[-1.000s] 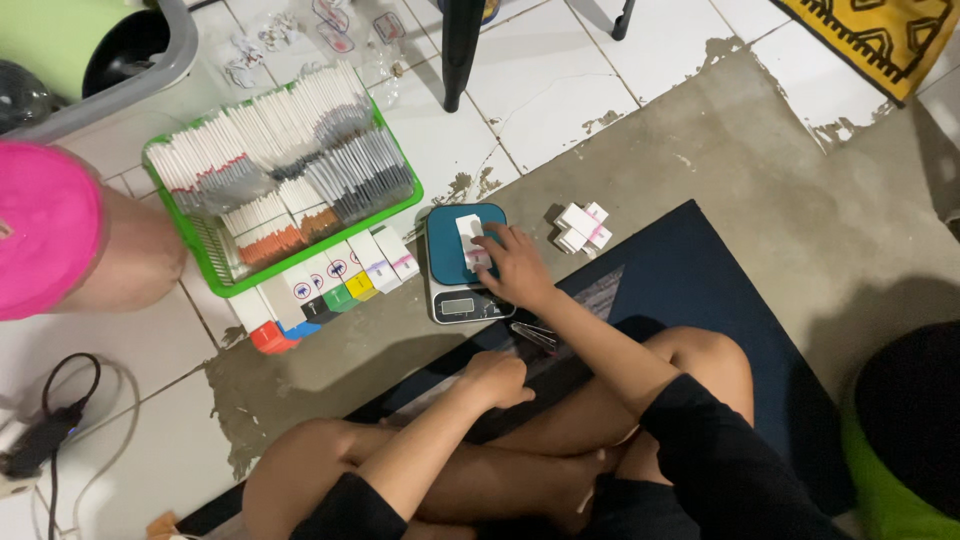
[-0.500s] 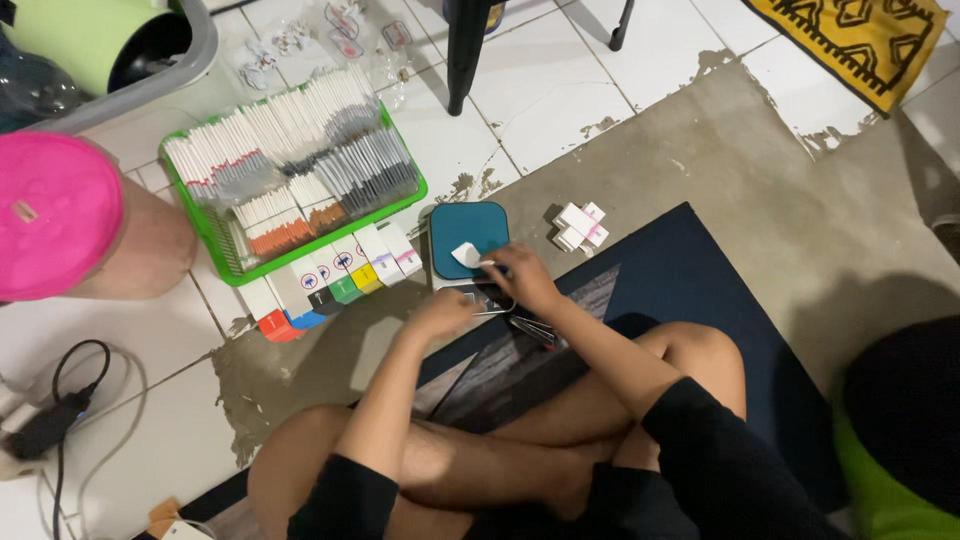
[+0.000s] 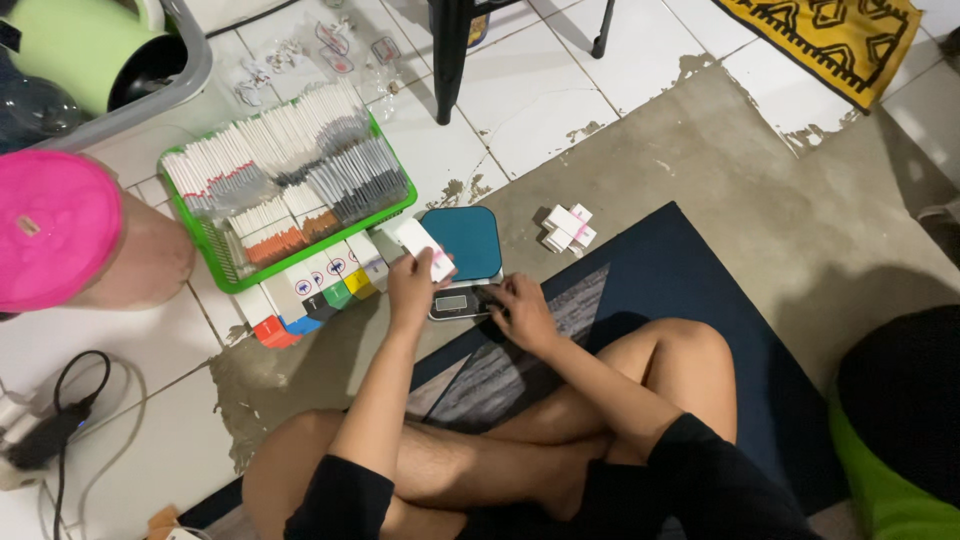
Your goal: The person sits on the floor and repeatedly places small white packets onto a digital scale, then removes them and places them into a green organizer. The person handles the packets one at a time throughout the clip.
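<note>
Small white box (image 3: pixel 424 248), flat and oblong with a pink mark, pinched in left hand (image 3: pixel 415 282), held just above the left edge of teal scale (image 3: pixel 462 243), over the floor between scale and green basket (image 3: pixel 222 262). Right hand (image 3: pixel 520 308) resting on the scale's front strip beside its small display (image 3: pixel 452 302), fingers curled and pressing there, holding nothing. Just left of the box, a row of white boxes with coloured ends (image 3: pixel 315 290) along the basket's front. Basket packed with upright white and grey packets. Right of the scale, a loose cluster of small white boxes (image 3: pixel 567 227) on bare cement. Dark blue mat (image 3: pixel 690 280) under crossed legs. Pink lid (image 3: pixel 52 227) far left.
</note>
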